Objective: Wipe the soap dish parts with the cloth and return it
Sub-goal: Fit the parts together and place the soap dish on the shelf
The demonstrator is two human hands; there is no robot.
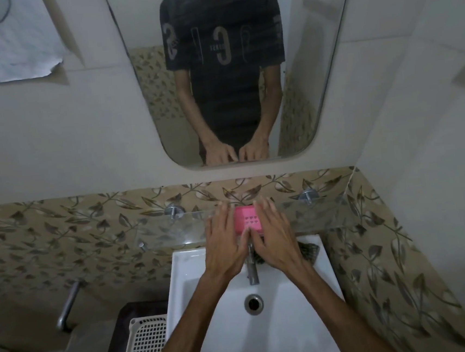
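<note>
A pink soap dish [246, 218] with small heart-shaped holes sits on the glass shelf [314, 213] above the basin. My left hand [224, 237] lies along its left side and my right hand [273, 230] along its right side. The fingers of both hands are straight and reach past the dish toward the wall, and the thumbs meet at its near edge. A dark patterned cloth [308, 249] lies on the basin's back right rim, partly hidden by my right hand.
Below the shelf is a white basin [209, 305] with a chrome tap [252, 270] and drain [253, 303]. A white perforated basket [149, 351] stands at the lower left. A mirror [230, 76] hangs on the wall, and a metal pipe [67, 305] sticks out at the left.
</note>
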